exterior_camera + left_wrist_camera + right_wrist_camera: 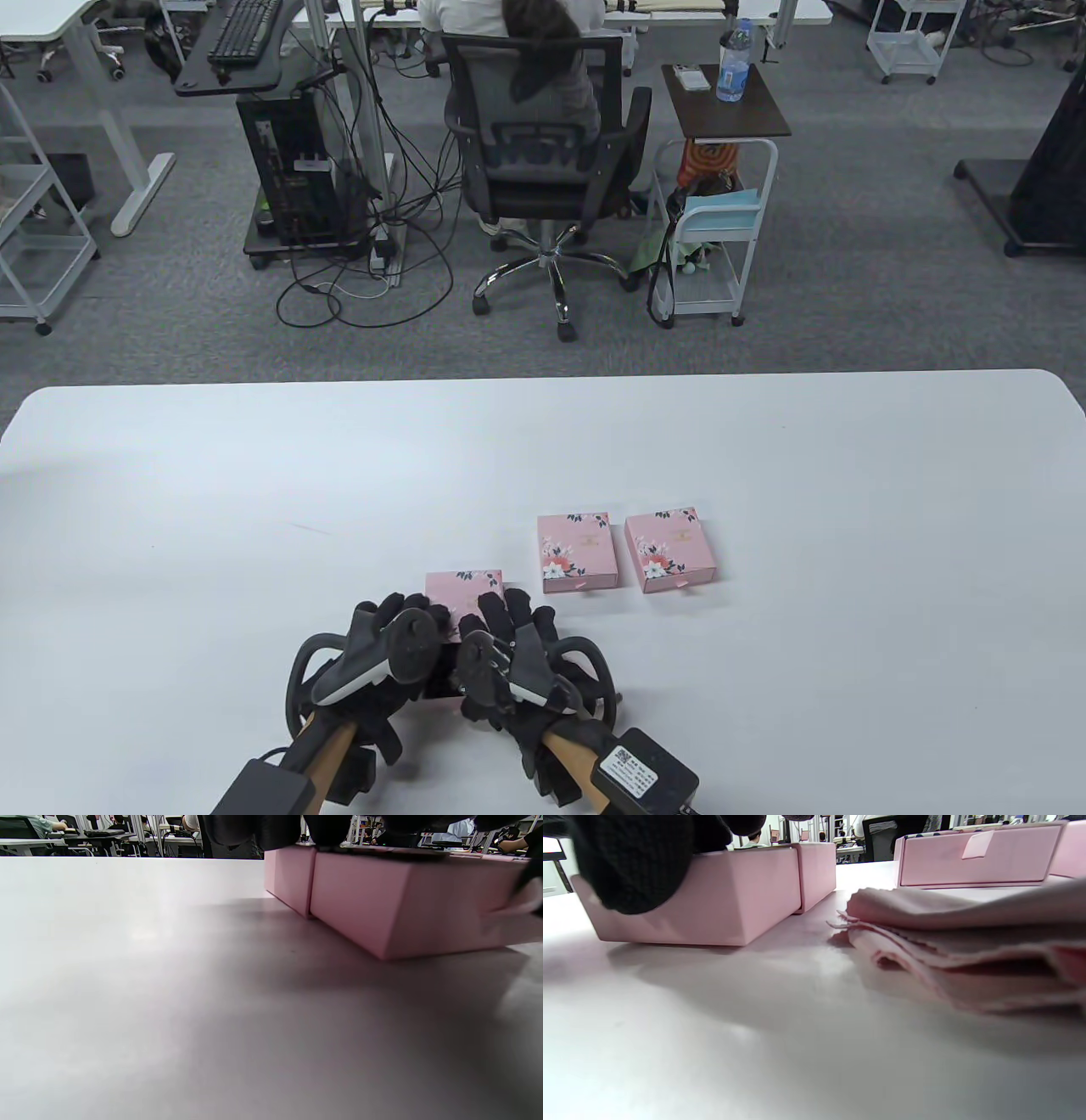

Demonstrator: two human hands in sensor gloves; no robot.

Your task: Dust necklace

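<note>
We are only starting — our left hand (399, 632) and right hand (509, 632) are resting flat-fingered on the half-opened pink box (465, 587), gripping nothing, necklace unseen — cloth (967, 955) waiting.

The smooth white worktop (254, 509) carries three pink cardboard jewellery boxes (577, 550) printed with white and red flowers and dark leaves, and a pale pink folded cloth (967, 955). Both knitted sensor gloves (509, 628) are black.

Both gloved hands, left hand (399, 645) and right hand (509, 654), rest on a pink box (464, 592) on the white bench (254, 509); two more pink boxes (577, 552) lie nearby.
</note>
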